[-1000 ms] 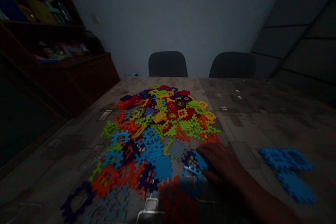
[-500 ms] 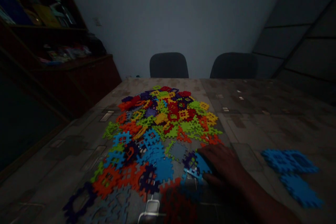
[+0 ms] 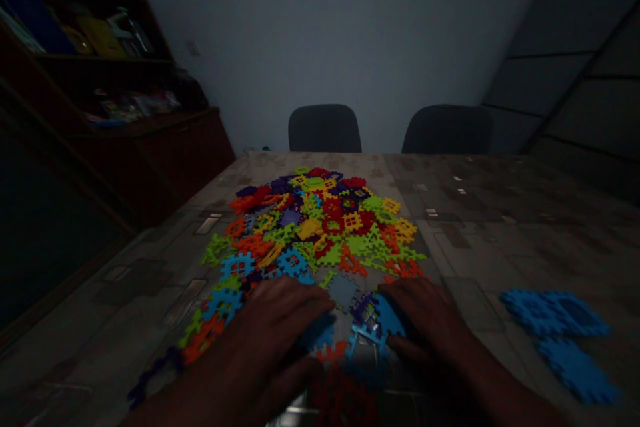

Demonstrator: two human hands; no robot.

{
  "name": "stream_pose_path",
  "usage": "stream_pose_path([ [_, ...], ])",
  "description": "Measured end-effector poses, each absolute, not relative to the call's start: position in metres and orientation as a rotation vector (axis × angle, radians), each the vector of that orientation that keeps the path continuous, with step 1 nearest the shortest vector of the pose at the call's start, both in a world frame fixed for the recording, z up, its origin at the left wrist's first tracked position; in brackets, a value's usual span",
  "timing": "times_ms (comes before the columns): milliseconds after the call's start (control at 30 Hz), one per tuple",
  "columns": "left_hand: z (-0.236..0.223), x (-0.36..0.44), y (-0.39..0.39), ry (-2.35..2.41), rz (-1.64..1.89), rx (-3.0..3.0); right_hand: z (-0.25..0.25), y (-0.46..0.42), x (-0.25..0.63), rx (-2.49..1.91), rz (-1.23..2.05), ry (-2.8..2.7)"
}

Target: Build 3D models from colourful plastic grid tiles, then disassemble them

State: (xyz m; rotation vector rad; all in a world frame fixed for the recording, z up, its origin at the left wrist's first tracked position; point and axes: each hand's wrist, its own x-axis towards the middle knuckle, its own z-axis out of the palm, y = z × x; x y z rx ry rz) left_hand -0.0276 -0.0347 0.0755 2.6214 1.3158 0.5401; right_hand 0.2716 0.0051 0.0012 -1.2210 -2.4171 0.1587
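Note:
A large heap of interlocking plastic waffle tiles (image 3: 315, 227) in orange, green, yellow, red, purple and blue covers the middle of a patterned table (image 3: 480, 247). My left hand (image 3: 270, 327) lies flat on the near blue and orange tiles, hiding those beneath it. My right hand (image 3: 425, 317) rests a short way to the right, its fingers over a blue tile (image 3: 389, 317) and next to a purple piece (image 3: 363, 307). A grey tile (image 3: 344, 291) lies between my hands. Several blue tiles (image 3: 555, 313) lie apart to the right of the heap.
A dark wooden cabinet (image 3: 150, 147) with books and boxes on its shelves stands beyond the table's left side. Two dark chairs (image 3: 324, 128) (image 3: 447, 129) stand behind the far edge, against a grey wall (image 3: 325, 33).
My left hand has come into view and now lies over the near left of the heap. My right hand has stayed in almost the same place.

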Motion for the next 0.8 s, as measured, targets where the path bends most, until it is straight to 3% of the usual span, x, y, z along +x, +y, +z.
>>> stream_pose_path([
  [267,0.054,-0.019,-0.019,1.303,0.328,2.546,-0.005,0.000,0.279,-1.221,0.072,-2.439],
  [533,0.038,-0.022,-0.003,1.315,0.926,2.489,0.002,0.002,0.280,-1.144,0.070,-2.406],
  [667,0.037,-0.019,0.003,1.460,0.931,2.129,0.013,-0.001,0.273,-1.165,0.094,-2.340],
  [800,0.039,-0.025,0.004,1.450,1.011,2.284,0.012,-0.003,0.263,-1.158,0.130,-2.284],
])
